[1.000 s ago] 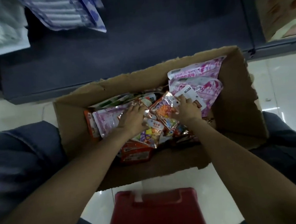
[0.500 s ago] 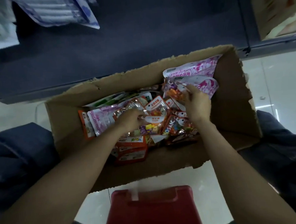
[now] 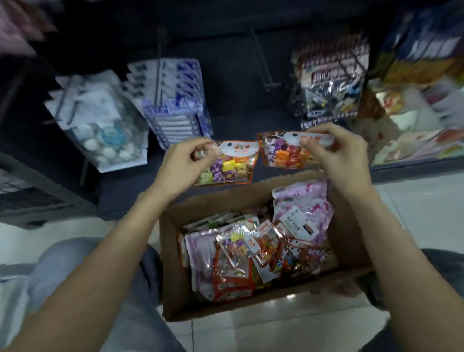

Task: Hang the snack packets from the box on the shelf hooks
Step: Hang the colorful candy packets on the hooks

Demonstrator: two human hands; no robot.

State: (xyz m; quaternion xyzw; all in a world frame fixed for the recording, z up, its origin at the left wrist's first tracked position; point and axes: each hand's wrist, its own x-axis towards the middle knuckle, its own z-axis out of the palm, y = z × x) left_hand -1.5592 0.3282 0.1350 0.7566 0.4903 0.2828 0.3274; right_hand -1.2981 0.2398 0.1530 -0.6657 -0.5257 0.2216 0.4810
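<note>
Both hands have come up out of the box since half a second ago, each with a candy packet, and the camera has tilted up so the shelf hooks show now. So the left hand (image 3: 182, 165) pinches the top of one orange-edged candy packet (image 3: 228, 165) between thumb and curled fingers, and the right hand (image 3: 333, 152) pinches the white header of a second candy packet (image 3: 284, 151) the same way. The two packets are held side by side, nearly touching, above the far edge of the cardboard box (image 3: 174, 276) and just below the hanging stock. Each has a white header with small red characters, too blurry for me to read, and clear fronts showing purple, yellow, green and orange sweets. Down in the box there's still a heap of snack packets (image 3: 247, 257); one foil one seems to read "OSAC" and another maybe "MOLA", not sure of either. Pink packets (image 3: 304, 206) sit at the far right of the box with a white label I can't read. On the shelf, white-and-blue packets (image 3: 175, 103) hang from a hook, a bare hook (image 3: 262, 61) sticks out to their right, and dark foil packets (image 3: 329, 86) hang further right, print too smeared to read.
</note>
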